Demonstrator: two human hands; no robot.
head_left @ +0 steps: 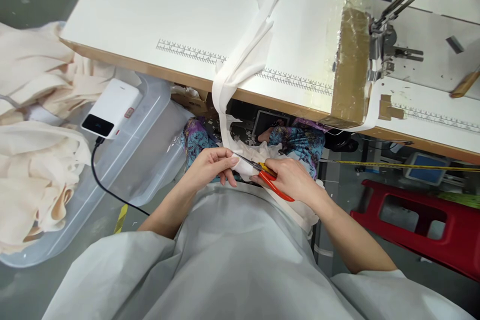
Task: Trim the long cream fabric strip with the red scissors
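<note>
Over my lap, my right hand [290, 178] is closed around scissors [275, 187] with red-orange handles; a yellow part shows under my fingers. The dark blades point left and lie against the cream fabric strip [224, 102]. My left hand [212, 166] pinches that strip between thumb and fingers, close to the blade tips. From there the strip runs up over the table's front edge and across the white top. More of the pale fabric bunches on my lap, partly behind my hands. Whether the blades are parted is too small to tell.
A white sewing table [150, 5] with printed rulers spans ahead, its sewing machine [390, 40] at right. On the left, a clear plastic bin [150, 125] holds cream fabric and a white power bank [112, 107] with a black cable. A red stool [416, 215] stands right.
</note>
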